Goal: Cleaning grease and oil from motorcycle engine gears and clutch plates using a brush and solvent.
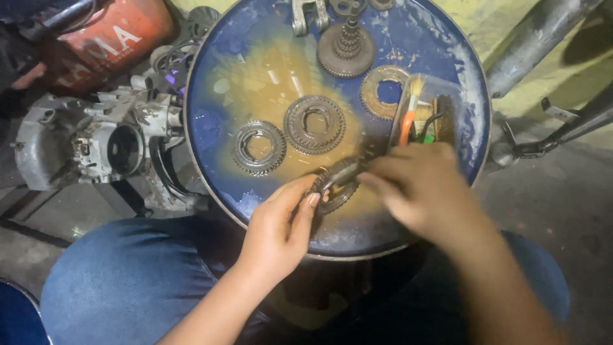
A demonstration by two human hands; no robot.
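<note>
Round blue tray (440, 57), oily yellow film, bears loose gears; left hand (281, 227) grips a toothed gear ring (337, 185), right hand (418, 185), blurred, pinches the ring's upper edge.

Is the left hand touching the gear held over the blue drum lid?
Touching. The head view shows the left hand with fingertips wrapped against the rim of the gear, held tilted above the blue drum lid, while the blurred right hand meets it too.

Blue tray (217, 128) — grey-brown gear (338, 182)
</note>
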